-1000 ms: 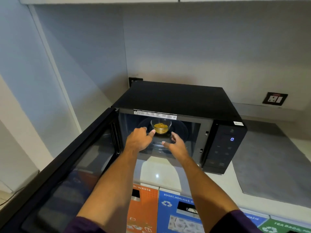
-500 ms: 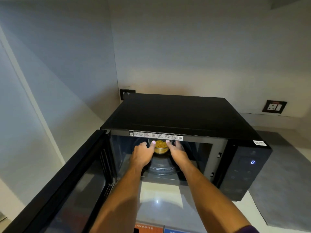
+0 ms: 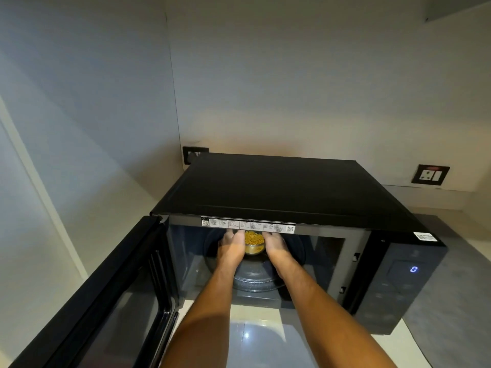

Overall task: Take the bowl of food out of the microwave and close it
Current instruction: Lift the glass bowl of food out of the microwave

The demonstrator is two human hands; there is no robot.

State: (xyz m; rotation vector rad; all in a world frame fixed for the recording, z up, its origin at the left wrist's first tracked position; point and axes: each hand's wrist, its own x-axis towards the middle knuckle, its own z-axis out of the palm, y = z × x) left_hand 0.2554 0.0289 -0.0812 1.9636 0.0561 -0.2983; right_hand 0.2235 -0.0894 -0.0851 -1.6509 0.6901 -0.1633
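Note:
A black microwave (image 3: 279, 192) stands on the counter with its door (image 3: 106, 301) swung wide open to the left. Inside, on the glass turntable (image 3: 255, 280), sits a small glass bowl (image 3: 254, 244) of yellow noodle-like food. My left hand (image 3: 230, 248) presses against the bowl's left side and my right hand (image 3: 275, 247) against its right side, so both hands clasp it. My fingertips are hidden under the cavity's top edge. Whether the bowl is lifted off the turntable I cannot tell.
The microwave's control panel (image 3: 403, 277) on the right shows a blue digit. A wall socket (image 3: 430, 174) sits at the right, another socket (image 3: 194, 154) behind the microwave. The glossy counter (image 3: 252, 338) lies under my forearms, a grey mat (image 3: 457, 301) to the right.
Both hands have reached deeper into the cavity and closed around the bowl's sides. The camera has moved closer and tilted upward, so the bins below have dropped out of view.

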